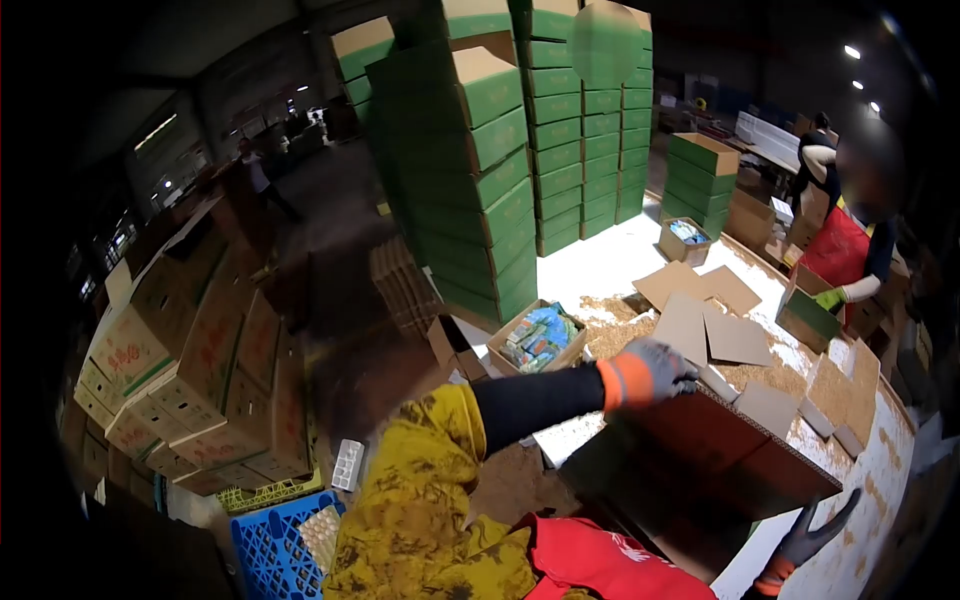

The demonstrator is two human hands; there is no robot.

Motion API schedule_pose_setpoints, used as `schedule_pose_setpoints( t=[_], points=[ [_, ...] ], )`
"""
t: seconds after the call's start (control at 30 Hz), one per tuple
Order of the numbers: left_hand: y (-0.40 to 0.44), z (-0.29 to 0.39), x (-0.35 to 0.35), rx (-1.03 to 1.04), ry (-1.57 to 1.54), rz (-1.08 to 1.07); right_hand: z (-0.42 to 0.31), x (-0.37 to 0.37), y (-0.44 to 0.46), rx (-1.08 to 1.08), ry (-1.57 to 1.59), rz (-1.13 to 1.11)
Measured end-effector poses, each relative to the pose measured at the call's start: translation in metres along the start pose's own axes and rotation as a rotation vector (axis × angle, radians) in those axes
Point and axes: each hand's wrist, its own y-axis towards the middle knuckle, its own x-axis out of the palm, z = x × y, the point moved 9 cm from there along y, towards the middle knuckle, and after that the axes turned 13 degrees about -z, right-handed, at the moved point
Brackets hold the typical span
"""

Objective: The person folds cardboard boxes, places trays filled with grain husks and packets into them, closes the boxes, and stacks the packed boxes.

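My left hand [645,374], in a grey glove with an orange cuff, has its fingers closed on the top edge of a large open cardboard box [725,440]. The box is tilted in front of my red apron, its dark inside partly showing. At the lower right, my right hand [815,535], gloved in dark grey, is beside the box's lower right corner with thumb and fingers spread. Loose cardboard flaps [735,335] lie just beyond the box, on the white table [590,265] strewn with brown crumbs.
Tall stacks of green boxes [500,190] rise behind the table. A carton of blue-green packets [545,335] stands left of my hand. A person in a red apron [838,250] handles a box at the right. Stacked cartons [210,360] and a blue crate [265,560] are at the left.
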Motion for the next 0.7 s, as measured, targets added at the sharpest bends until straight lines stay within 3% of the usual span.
schedule_pose_setpoints(
  t=[0.03,0.07,0.13,0.17,0.2,0.23,0.33,0.4,0.47,0.53,0.57,0.6,0.67,0.7],
  points=[
    [0.006,-0.005,-0.004,0.035,-0.02,-0.059,-0.058,-0.014,0.01,-0.176,-0.057,0.107],
    [0.017,-0.006,-0.005,0.094,-0.039,-0.128,-0.086,0.011,0.019,-0.251,-0.098,-0.029],
    [0.041,-0.02,0.006,0.221,-0.369,-0.336,-0.141,0.066,0.032,-0.404,-0.145,-0.312],
    [0.047,-0.022,0.013,0.146,-0.314,-0.504,-0.162,0.089,0.03,-0.41,-0.336,-0.444],
    [0.054,-0.033,0.02,0.139,-0.358,-0.547,-0.171,0.108,0.023,-0.401,-0.505,-0.573],
    [0.057,-0.037,0.026,0.157,-0.463,-0.65,-0.168,0.112,0.023,-0.404,-0.501,-0.551],
    [0.049,-0.036,0.021,0.13,-0.377,-0.696,-0.165,0.091,0.005,-0.43,-0.43,-0.588],
    [0.047,-0.037,0.036,0.194,-0.488,-0.776,-0.172,0.077,-0.011,-0.445,-0.395,-0.625],
    [0.031,-0.009,0.017,0.301,-0.539,-0.691,-0.17,0.071,-0.022,-0.435,-0.367,-0.566],
    [0.016,0.009,-0.01,0.308,-0.325,-0.403,-0.169,0.063,-0.032,-0.444,-0.339,-0.52],
    [0.011,-0.008,-0.011,-0.001,-0.578,-0.326,-0.173,0.049,-0.033,-0.45,-0.296,-0.417],
    [0.008,0.001,-0.037,0.22,-0.273,-0.077,-0.171,0.051,-0.033,-0.488,-0.313,-0.448],
    [0.001,-0.006,-0.021,0.138,-0.305,-0.291,-0.159,0.06,-0.038,-0.556,-0.332,-0.534],
    [-0.009,0.0,-0.001,0.151,-0.59,-0.397,-0.151,0.064,-0.033,-0.522,-0.157,-0.526]
  ],
)
